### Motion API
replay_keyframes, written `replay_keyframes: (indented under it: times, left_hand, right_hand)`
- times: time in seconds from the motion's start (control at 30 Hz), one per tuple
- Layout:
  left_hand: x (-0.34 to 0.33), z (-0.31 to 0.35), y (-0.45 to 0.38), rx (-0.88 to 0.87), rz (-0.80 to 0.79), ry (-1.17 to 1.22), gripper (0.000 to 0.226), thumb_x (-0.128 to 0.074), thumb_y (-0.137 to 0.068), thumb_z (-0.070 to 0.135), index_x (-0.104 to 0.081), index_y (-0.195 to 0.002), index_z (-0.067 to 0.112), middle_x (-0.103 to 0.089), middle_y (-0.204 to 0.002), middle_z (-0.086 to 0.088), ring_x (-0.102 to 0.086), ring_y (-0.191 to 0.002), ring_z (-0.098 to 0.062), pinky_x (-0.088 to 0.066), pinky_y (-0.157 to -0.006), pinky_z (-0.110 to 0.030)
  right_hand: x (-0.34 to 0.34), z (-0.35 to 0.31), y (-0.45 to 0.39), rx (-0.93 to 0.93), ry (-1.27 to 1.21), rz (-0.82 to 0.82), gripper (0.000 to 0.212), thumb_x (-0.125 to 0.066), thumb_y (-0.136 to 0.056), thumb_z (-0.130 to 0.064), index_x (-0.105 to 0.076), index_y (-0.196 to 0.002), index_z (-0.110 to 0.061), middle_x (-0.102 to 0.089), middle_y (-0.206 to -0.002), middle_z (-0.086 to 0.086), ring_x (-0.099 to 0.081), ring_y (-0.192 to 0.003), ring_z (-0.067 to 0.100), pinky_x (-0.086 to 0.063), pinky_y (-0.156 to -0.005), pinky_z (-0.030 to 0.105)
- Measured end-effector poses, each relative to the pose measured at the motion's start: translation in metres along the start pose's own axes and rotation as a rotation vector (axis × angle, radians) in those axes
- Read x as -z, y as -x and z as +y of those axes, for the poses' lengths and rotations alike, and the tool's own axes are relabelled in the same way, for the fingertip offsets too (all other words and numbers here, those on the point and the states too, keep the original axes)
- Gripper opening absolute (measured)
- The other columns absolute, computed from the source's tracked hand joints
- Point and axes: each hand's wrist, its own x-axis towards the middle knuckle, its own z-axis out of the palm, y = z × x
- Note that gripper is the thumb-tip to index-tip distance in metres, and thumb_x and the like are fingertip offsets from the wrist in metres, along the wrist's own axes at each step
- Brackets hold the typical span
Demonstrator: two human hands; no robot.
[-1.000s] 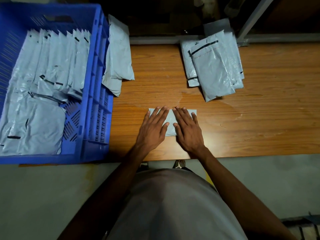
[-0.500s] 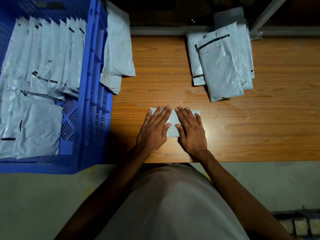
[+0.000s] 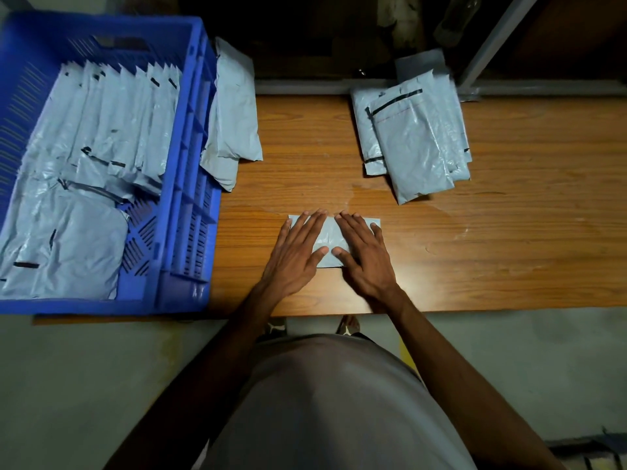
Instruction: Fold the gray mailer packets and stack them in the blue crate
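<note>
A small folded gray mailer packet lies near the front edge of the wooden table. My left hand presses flat on its left half with straight fingers. My right hand presses flat on its right half the same way. The blue crate stands at the left and holds several folded gray packets lined up in a row, plus larger ones lying flat at its front. A pile of unfolded gray mailers sits at the back right of the table.
More gray mailers lean against the crate's right wall. A metal rail and a slanted post run behind the table. My feet show below the table's front edge on the floor.
Both hands stay pressed flat on the folded packet. Only the camera view has shifted slightly; the packet has not moved.
</note>
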Motion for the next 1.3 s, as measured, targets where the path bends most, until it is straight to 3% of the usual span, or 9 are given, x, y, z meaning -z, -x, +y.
replay_keyframes:
  times: [0.17, 0.37, 0.57, 0.77, 0.9, 1.03, 1.1, 1.17, 1.3]
  left_hand:
    - [0.004, 0.006, -0.005, 0.050, -0.044, -0.023, 0.068, -0.047, -0.108, 0.038, -0.012, -0.166, 0.035, -0.009, -0.174, 0.011, 0.003, -0.160, -0.009, 0.004, -0.130, -0.043]
    - [0.012, 0.010, -0.001, 0.075, -0.058, -0.003, 0.069, -0.044, -0.109, 0.044, -0.007, -0.167, 0.034, 0.000, -0.175, 0.009, 0.012, -0.160, -0.013, 0.004, -0.129, -0.049]
    - [0.024, 0.011, 0.028, 0.120, 0.151, 0.087, 0.073, -0.065, -0.097, 0.039, -0.032, -0.160, 0.027, -0.036, -0.152, -0.005, -0.032, -0.143, -0.026, -0.043, -0.112, -0.047]
    - [0.026, 0.018, 0.042, 0.166, 0.121, 0.149, 0.106, -0.073, -0.072, 0.018, -0.021, -0.163, 0.032, -0.030, -0.148, 0.000, -0.040, -0.132, -0.022, -0.046, -0.105, -0.036]
    - [0.024, 0.021, 0.043, 0.179, 0.201, 0.350, 0.092, -0.068, -0.069, -0.004, -0.046, -0.153, 0.027, -0.034, -0.145, 0.000, -0.041, -0.130, -0.018, -0.054, -0.095, -0.032]
    - [0.024, 0.017, 0.041, 0.158, 0.324, 0.411, 0.051, -0.065, -0.080, -0.010, -0.072, -0.123, 0.017, -0.050, -0.136, -0.004, -0.051, -0.126, -0.019, -0.051, -0.095, -0.020]
    - [0.027, 0.018, 0.040, 0.126, 0.375, 0.445, 0.037, -0.067, -0.088, -0.005, -0.074, -0.119, 0.013, -0.056, -0.130, -0.005, -0.057, -0.123, -0.019, -0.052, -0.094, -0.017]
    - [0.034, 0.021, 0.037, 0.115, 0.430, 0.471, 0.032, -0.068, -0.093, 0.003, -0.073, -0.123, 0.013, -0.061, -0.126, -0.002, -0.060, -0.115, -0.016, -0.058, -0.085, -0.032]
    - [0.053, 0.030, 0.029, 0.193, 0.536, 0.483, 0.038, -0.067, -0.099, 0.027, -0.065, -0.136, 0.018, -0.059, -0.115, 0.010, -0.058, -0.106, -0.018, -0.056, -0.080, -0.037]
  right_hand:
    - [0.000, 0.004, -0.002, 0.004, -0.011, 0.014, 0.060, -0.041, -0.108, -0.049, -0.031, -0.164, -0.028, -0.029, -0.170, -0.008, -0.013, -0.161, 0.012, -0.014, -0.127, 0.055]
    - [0.009, 0.004, 0.003, 0.000, -0.080, 0.010, 0.062, -0.045, -0.107, -0.050, -0.032, -0.164, -0.027, -0.026, -0.172, -0.005, -0.008, -0.161, 0.013, -0.014, -0.128, 0.054]
    - [0.012, 0.013, 0.033, 0.050, -0.036, 0.082, 0.066, -0.051, -0.098, -0.049, -0.042, -0.158, -0.025, -0.033, -0.168, -0.002, -0.019, -0.159, 0.016, -0.022, -0.123, 0.056]
    - [0.015, 0.012, 0.038, 0.035, -0.095, 0.060, 0.085, -0.049, -0.075, -0.039, -0.041, -0.159, -0.024, -0.033, -0.167, -0.003, -0.021, -0.158, 0.016, -0.022, -0.121, 0.063]
    - [0.013, 0.009, 0.038, 0.019, -0.125, 0.080, 0.082, -0.046, -0.077, -0.044, -0.044, -0.156, -0.022, -0.038, -0.164, 0.001, -0.026, -0.156, 0.018, -0.024, -0.119, 0.061]
    - [0.017, 0.009, 0.038, 0.036, -0.200, 0.087, 0.088, -0.035, -0.089, -0.084, -0.045, -0.156, -0.027, -0.042, -0.162, -0.004, -0.031, -0.153, 0.018, -0.028, -0.121, 0.050]
    - [0.024, 0.002, 0.037, -0.024, -0.358, 0.133, 0.072, -0.057, -0.089, -0.067, -0.051, -0.149, -0.029, -0.049, -0.154, -0.006, -0.042, -0.146, 0.021, -0.040, -0.117, 0.050]
    - [0.032, -0.004, 0.035, -0.072, -0.516, 0.249, 0.062, -0.075, -0.085, -0.036, -0.057, -0.143, -0.025, -0.056, -0.142, -0.001, -0.055, -0.135, 0.022, -0.052, -0.107, 0.049]
    - [0.049, -0.009, 0.019, -0.132, -0.626, 0.434, 0.061, -0.075, -0.083, -0.008, -0.058, -0.142, -0.017, -0.065, -0.132, 0.006, -0.067, -0.113, 0.020, -0.059, -0.082, 0.034]
